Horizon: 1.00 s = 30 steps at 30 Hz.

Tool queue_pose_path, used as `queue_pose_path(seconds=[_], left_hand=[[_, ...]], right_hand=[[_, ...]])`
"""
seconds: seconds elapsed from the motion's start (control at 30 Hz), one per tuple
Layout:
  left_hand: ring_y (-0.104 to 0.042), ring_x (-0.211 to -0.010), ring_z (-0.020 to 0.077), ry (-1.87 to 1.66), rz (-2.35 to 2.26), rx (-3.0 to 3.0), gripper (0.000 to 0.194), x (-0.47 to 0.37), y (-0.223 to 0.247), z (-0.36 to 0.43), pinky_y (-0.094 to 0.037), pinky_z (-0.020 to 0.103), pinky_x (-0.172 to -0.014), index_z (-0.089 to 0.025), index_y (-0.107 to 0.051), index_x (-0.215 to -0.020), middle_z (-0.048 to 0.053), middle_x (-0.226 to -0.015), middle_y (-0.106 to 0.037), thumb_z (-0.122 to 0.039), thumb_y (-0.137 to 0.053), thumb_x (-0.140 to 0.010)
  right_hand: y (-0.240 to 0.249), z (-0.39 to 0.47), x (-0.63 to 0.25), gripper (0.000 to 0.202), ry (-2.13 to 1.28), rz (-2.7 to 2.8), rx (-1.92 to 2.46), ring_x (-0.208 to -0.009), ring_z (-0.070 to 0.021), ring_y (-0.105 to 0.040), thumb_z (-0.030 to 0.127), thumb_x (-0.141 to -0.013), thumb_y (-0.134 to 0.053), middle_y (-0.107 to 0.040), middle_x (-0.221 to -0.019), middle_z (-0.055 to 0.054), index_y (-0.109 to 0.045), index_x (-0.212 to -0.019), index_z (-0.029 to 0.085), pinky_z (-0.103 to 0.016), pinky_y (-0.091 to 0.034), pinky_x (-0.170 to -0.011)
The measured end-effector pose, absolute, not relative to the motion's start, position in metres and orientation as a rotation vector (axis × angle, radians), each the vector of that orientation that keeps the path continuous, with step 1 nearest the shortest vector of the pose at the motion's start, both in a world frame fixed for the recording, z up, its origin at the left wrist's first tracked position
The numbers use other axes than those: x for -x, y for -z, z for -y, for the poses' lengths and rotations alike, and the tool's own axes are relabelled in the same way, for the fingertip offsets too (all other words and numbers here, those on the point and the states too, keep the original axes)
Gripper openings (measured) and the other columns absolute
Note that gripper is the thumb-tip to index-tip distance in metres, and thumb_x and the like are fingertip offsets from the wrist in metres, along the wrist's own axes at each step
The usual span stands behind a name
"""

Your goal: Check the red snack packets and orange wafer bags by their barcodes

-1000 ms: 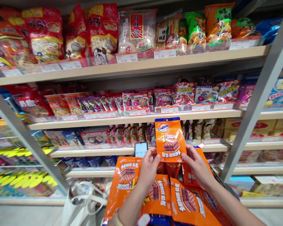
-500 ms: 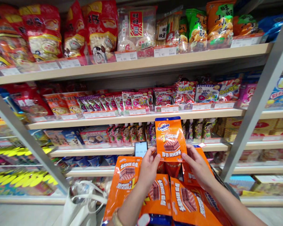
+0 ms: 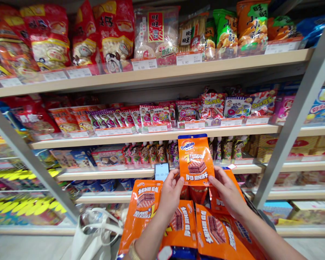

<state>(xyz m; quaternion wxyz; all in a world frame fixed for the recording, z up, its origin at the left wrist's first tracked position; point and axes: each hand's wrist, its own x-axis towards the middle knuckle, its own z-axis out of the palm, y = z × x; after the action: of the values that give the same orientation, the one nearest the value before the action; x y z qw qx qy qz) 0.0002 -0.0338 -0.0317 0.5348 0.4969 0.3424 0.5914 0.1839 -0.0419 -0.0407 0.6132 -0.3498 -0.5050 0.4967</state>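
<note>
An orange Ovaltine wafer pouch (image 3: pixel 196 159) with a blue top edge stands upright between my hands, its printed front towards me. My left hand (image 3: pixel 174 186) pinches its lower left corner, thumb in front. At the lower right corner my right hand (image 3: pixel 224 186) grips it the same way. Below lies a heap of matching pouches: one wafer pouch (image 3: pixel 142 206) on the left, another wafer pouch (image 3: pixel 219 231) under my right forearm, and more between my arms. Whatever the pouches rest on is mostly hidden.
Shelves of snacks face me; the middle shelf edge (image 3: pixel 124 140) runs behind the pouch. A phone-like screen (image 3: pixel 161 171) showing digits stands left of it. A white tote bag (image 3: pixel 93 234) sits at lower left. Grey slanting posts (image 3: pixel 289 119) frame the shelves.
</note>
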Motion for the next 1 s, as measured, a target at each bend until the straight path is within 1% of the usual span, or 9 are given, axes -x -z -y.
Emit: queue_pose_path(seconds=[0.1, 0.23, 0.3, 0.4, 0.47, 0.57, 0.63, 0.8, 1.0], left_hand=[[-0.06, -0.121, 0.0288, -1.394, -0.864, -1.227, 0.044, 0.003, 0.033, 0.034, -0.042, 0.047, -0.108, -0.02, -0.065, -0.117, 0.012, -0.122, -0.069, -0.048, -0.065, -0.083], [-0.041, -0.14, 0.0286, -1.389, -0.911, -1.462, 0.045, 0.007, 0.034, 0.036, -0.027, 0.047, -0.119, -0.022, -0.067, -0.123, 0.01, -0.141, -0.057, -0.05, -0.057, -0.089], [-0.036, -0.143, 0.0295, -1.39, -0.894, -1.527, 0.048, 0.006, 0.034, 0.038, -0.031, 0.046, -0.118, -0.021, -0.065, -0.127, 0.011, -0.149, -0.048, -0.049, -0.056, -0.089], [-0.038, -0.142, 0.0311, -1.37, -0.851, -1.517, 0.051, 0.004, 0.034, 0.04, -0.046, 0.043, -0.107, -0.02, -0.059, -0.133, 0.012, -0.155, -0.036, -0.045, -0.056, -0.089], [-0.04, -0.139, 0.0304, -1.376, -0.843, -1.525, 0.049, 0.002, 0.035, 0.039, -0.045, 0.042, -0.108, -0.019, -0.058, -0.133, 0.013, -0.152, -0.038, -0.039, -0.058, -0.088], [-0.044, -0.136, 0.0291, -1.404, -0.85, -1.561, 0.044, 0.0, 0.038, 0.038, -0.038, 0.043, -0.114, -0.018, -0.061, -0.128, 0.014, -0.14, -0.048, -0.03, -0.059, -0.086], [-0.047, -0.133, 0.0288, -1.408, -0.853, -1.575, 0.041, -0.001, 0.04, 0.037, -0.04, 0.043, -0.112, -0.018, -0.062, -0.126, 0.014, -0.135, -0.051, -0.028, -0.057, -0.086], [-0.049, -0.129, 0.0285, -1.432, -0.901, -1.636, 0.039, -0.001, 0.038, 0.037, -0.039, 0.044, -0.112, -0.02, -0.064, -0.124, 0.012, -0.132, -0.055, -0.025, -0.056, -0.086], [-0.049, -0.127, 0.0287, -1.437, -0.959, -1.647, 0.039, 0.001, 0.035, 0.04, -0.036, 0.041, -0.112, -0.02, -0.065, -0.124, 0.011, -0.131, -0.056, -0.031, -0.057, -0.088]], right_hand=[[0.045, 0.039, -0.185, 0.032, -1.159, 1.113, 0.77, -0.112, -0.0276, -0.065, 0.051, -0.083, -0.067, -0.07, -0.117, -0.003, -0.062, -0.108, 0.031, -0.041, -0.053, -0.096], [0.053, 0.037, -0.189, 0.042, -1.172, 1.089, 0.694, -0.114, -0.0308, -0.064, 0.056, -0.085, -0.062, -0.07, -0.117, -0.007, -0.061, -0.117, 0.029, -0.046, -0.054, -0.094], [0.056, 0.037, -0.191, 0.046, -1.119, 1.133, 0.693, -0.117, -0.0312, -0.062, 0.055, -0.083, -0.064, -0.069, -0.121, -0.009, -0.061, -0.12, 0.028, -0.045, -0.052, -0.097], [0.055, 0.04, -0.19, 0.049, -1.045, 1.203, 0.715, -0.121, -0.0301, -0.06, 0.052, -0.081, -0.07, -0.066, -0.128, -0.007, -0.06, -0.122, 0.029, -0.043, -0.05, -0.101], [0.051, 0.042, -0.188, 0.049, -1.037, 1.22, 0.762, -0.118, -0.029, -0.062, 0.049, -0.079, -0.073, -0.067, -0.126, -0.006, -0.059, -0.122, 0.03, -0.042, -0.051, -0.1], [0.043, 0.046, -0.183, 0.048, -1.049, 1.209, 0.836, -0.11, -0.0277, -0.066, 0.047, -0.078, -0.074, -0.07, -0.12, -0.006, -0.058, -0.12, 0.03, -0.04, -0.054, -0.095], [0.04, 0.047, -0.181, 0.047, -1.043, 1.206, 0.848, -0.109, -0.0269, -0.066, 0.048, -0.078, -0.074, -0.07, -0.12, -0.006, -0.058, -0.118, 0.029, -0.039, -0.055, -0.095], [0.042, 0.048, -0.18, 0.045, -1.018, 1.251, 0.858, -0.11, -0.0252, -0.066, 0.047, -0.081, -0.073, -0.07, -0.12, -0.006, -0.056, -0.118, 0.028, -0.038, -0.055, -0.095], [0.045, 0.049, -0.178, 0.047, -1.069, 1.254, 0.864, -0.11, -0.0262, -0.066, 0.047, -0.082, -0.073, -0.071, -0.118, -0.007, -0.054, -0.121, 0.028, -0.041, -0.055, -0.095]])
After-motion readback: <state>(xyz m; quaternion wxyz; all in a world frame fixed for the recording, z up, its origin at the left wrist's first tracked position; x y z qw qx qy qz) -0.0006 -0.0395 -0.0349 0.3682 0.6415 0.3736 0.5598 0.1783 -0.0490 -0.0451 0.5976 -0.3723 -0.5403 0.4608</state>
